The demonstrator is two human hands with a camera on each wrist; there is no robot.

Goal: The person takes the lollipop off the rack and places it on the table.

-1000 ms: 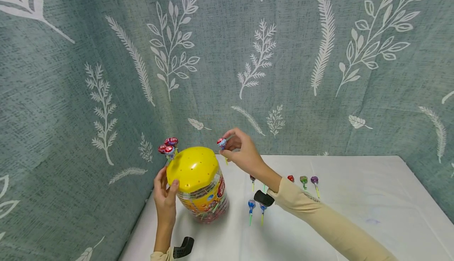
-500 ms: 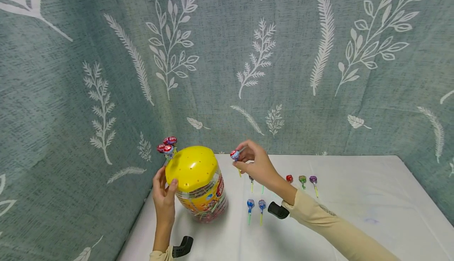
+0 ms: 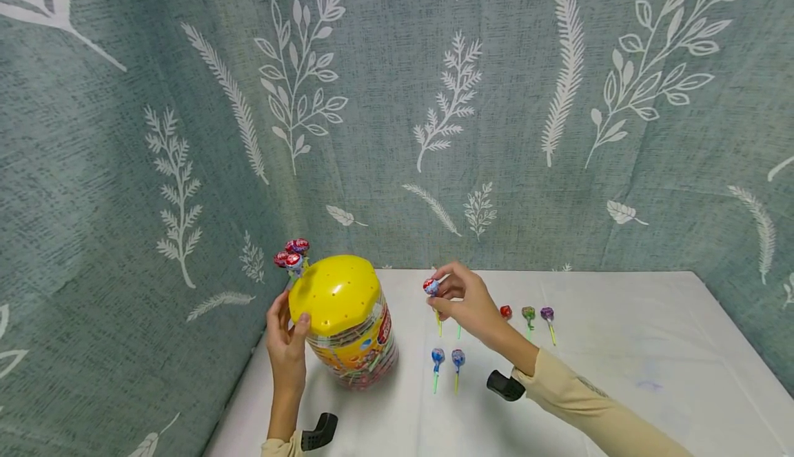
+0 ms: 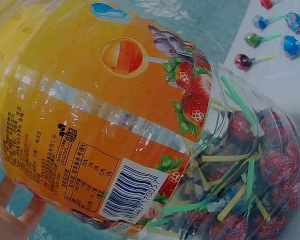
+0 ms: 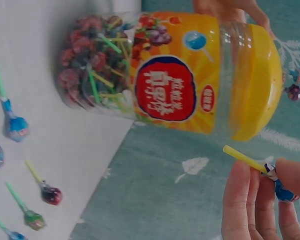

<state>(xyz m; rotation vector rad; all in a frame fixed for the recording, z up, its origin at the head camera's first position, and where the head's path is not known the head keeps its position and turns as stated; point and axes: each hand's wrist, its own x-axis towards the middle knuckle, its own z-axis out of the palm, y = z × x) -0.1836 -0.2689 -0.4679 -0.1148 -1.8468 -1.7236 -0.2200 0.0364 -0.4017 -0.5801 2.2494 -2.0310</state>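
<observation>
A clear plastic jar [image 3: 356, 357] with a yellow lid [image 3: 338, 295] stands on the table, filled with lollipops. My left hand [image 3: 287, 353] holds it at the lid's left edge, thumb in front; in the left wrist view only part of that hand [image 4: 12, 217] shows. To the jar's right, my right hand [image 3: 474, 309] pinches a lollipop [image 3: 431, 287] in a blue and red wrapper, above the table. Its yellow stick [image 5: 245, 158] points toward the jar in the right wrist view. Several lollipops [image 3: 293, 257] stick up at the lid's far left side.
Two blue lollipops [image 3: 438, 358] lie in front of my right hand. A red lollipop [image 3: 506, 312], a green lollipop [image 3: 528, 313] and a purple lollipop [image 3: 547, 314] lie farther right; others are partly hidden behind the hand. A patterned curtain [image 3: 372, 98] hangs behind the white table [image 3: 620, 374].
My right hand has moved right and down with the lollipop, away from the jar's lid toward the lollipops on the table. The left hand and the jar stay put.
</observation>
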